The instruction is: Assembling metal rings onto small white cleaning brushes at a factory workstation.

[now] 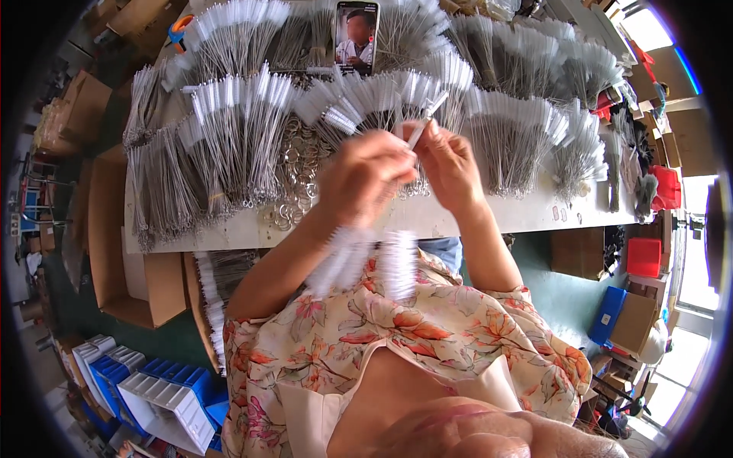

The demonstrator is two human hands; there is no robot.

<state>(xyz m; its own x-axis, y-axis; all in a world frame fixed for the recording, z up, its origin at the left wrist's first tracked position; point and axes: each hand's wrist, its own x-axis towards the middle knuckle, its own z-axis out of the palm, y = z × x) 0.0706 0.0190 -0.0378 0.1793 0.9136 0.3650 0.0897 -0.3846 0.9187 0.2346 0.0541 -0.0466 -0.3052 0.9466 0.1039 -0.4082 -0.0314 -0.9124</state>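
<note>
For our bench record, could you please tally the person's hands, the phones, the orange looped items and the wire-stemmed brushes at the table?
Hands (left hand, right hand): 2
Phone: 1
Orange looped item: 1
Total: 4, leaving out the wire-stemmed brushes, which overlap too much to count.

text/labels: none readable | phone screen [356, 38]: too small to read

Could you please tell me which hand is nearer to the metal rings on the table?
Left: the left hand is just right of the metal rings; the right hand is farther to the right.
</note>
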